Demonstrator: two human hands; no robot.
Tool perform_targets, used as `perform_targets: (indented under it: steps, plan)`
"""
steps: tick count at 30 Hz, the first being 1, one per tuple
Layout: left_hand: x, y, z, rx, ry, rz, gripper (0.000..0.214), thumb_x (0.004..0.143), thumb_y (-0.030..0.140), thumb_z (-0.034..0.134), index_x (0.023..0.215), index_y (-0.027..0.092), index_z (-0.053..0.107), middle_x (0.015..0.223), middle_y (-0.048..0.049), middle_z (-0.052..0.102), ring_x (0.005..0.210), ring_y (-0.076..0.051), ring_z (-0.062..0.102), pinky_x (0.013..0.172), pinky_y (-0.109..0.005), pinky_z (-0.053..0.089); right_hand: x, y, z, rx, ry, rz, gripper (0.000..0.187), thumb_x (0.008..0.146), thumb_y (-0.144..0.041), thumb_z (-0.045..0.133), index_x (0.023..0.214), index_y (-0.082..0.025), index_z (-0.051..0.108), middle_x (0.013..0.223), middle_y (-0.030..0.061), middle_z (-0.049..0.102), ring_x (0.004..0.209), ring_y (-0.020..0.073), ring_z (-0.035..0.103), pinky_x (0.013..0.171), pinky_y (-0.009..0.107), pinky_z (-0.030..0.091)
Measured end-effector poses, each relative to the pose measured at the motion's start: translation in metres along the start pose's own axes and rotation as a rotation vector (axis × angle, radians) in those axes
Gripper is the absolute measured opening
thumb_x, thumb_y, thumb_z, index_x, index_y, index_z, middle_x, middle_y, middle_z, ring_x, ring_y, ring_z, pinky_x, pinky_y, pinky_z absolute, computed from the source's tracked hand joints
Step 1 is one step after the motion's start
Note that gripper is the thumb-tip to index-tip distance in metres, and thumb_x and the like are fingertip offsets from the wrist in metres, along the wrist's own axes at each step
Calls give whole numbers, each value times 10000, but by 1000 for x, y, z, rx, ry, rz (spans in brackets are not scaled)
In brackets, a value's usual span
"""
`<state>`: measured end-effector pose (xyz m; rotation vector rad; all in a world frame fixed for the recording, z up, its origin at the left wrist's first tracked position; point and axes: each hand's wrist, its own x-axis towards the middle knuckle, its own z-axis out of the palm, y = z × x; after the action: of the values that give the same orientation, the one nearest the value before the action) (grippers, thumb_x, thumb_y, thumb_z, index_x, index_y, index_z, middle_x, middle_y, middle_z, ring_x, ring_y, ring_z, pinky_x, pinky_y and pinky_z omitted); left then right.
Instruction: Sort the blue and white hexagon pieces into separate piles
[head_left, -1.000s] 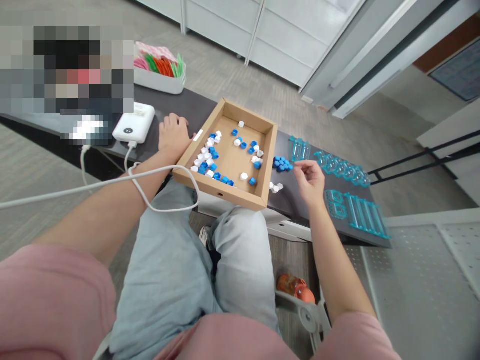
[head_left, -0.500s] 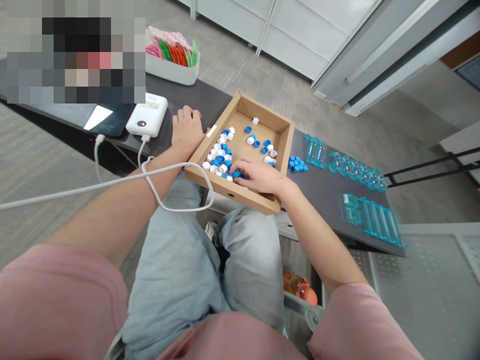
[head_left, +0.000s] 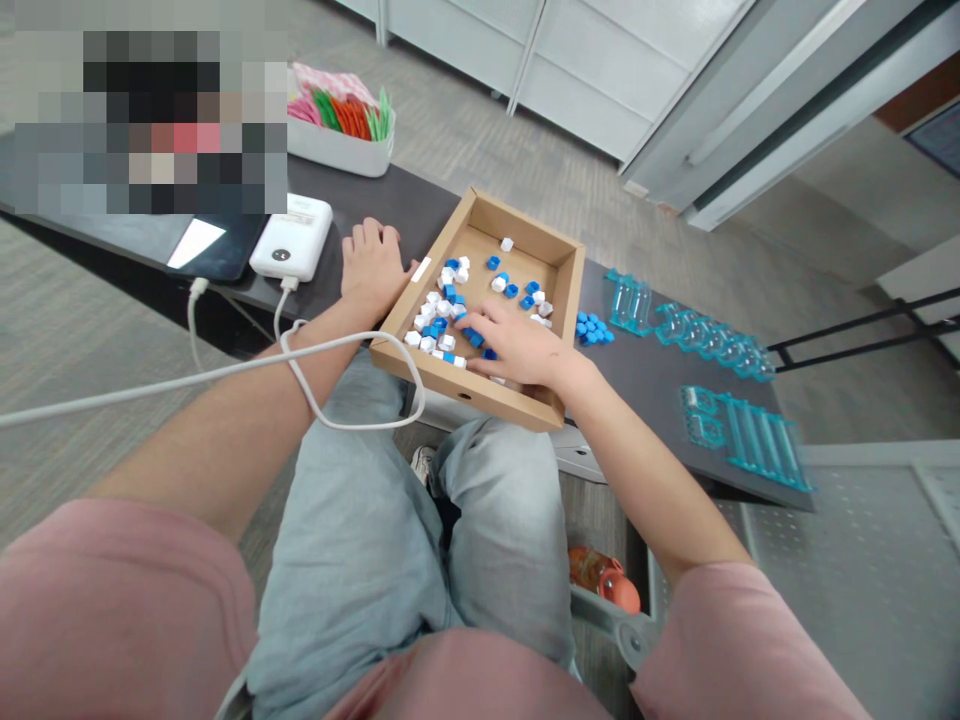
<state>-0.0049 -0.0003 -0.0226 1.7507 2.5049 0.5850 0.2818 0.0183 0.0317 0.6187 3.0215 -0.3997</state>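
Note:
A shallow cardboard box (head_left: pixel 517 408) lies tilted across the dark table's near edge. Inside are many small blue and white hexagonal pieces, with a dense cluster of white pieces (head_left: pixel 433 300) toward the left. My right hand (head_left: pixel 521 345) reaches into the box, thumb and fingers apart over blue pieces (head_left: pixel 474 338); its fingertips touch or hover just above them. Flat on the table beside the box's left wall rests my left hand (head_left: pixel 373 262), its fingers extended and thumb against the wall. Outside the right wall sits a small group of blue pieces (head_left: pixel 594 328).
Clear teal plastic parts (head_left: pixel 712 335) lie along the table's right end. At left are a white power bank (head_left: pixel 292 238), a dark tablet (head_left: pixel 217 245) and a white basket (head_left: pixel 341 148) of coloured items. A white cable (head_left: pixel 165 375) loops over my left forearm. A bottle (head_left: pixel 619 590) stands below.
My right hand has shifted slightly within the box, its fingers more spread, and some pieces by its fingertips have moved. My left hand stays in place.

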Motion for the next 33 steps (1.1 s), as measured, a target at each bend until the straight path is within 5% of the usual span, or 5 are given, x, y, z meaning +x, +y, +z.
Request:
perform_targets:
  steps: [9,17,23,29,33]
  plan:
    - [-2,4,-4,3,-10,-22,612,1067,434,540,1619,179,601,1681,-286,568,1613,-487,510,1310,-604,412,15,-6,-3,48,43,-295,587,1034,-250,740,1613,-284,652,1536,151,647,1338,358,632,1179,551,524]
    - [-1,4,-3,-5,11,-24,589,1066,402,526,1603,178,620,1657,-290,591,1609,-490,524,1291,-602,421,41,-25,0,-127,143,-152,365,1168,-179,505,1414,-220,772,1479,183,672,1234,327,655,1058,472,500]
    - [0,3,-3,13,-6,-20,609,1065,433,554,1619,187,609,1672,-299,581,1610,-506,525,1292,-623,420,49,-17,6,49,29,-449,347,1172,-270,584,1462,-265,774,1486,142,695,1333,315,636,1165,496,508]
    - [0,4,-5,33,-20,-25,609,1070,439,553,1620,183,608,1686,-298,568,1629,-494,518,1301,-606,422,45,-6,3,-86,137,-237,348,1097,-188,619,1402,-217,784,1410,177,713,1279,361,619,1095,522,498]
    - [1,4,-4,33,-13,-29,573,1101,425,494,1601,175,619,1681,-293,575,1618,-476,525,1303,-590,423,47,-14,7,-8,107,-431,354,1161,-249,577,1460,-269,765,1455,143,699,1294,314,633,1101,471,489]
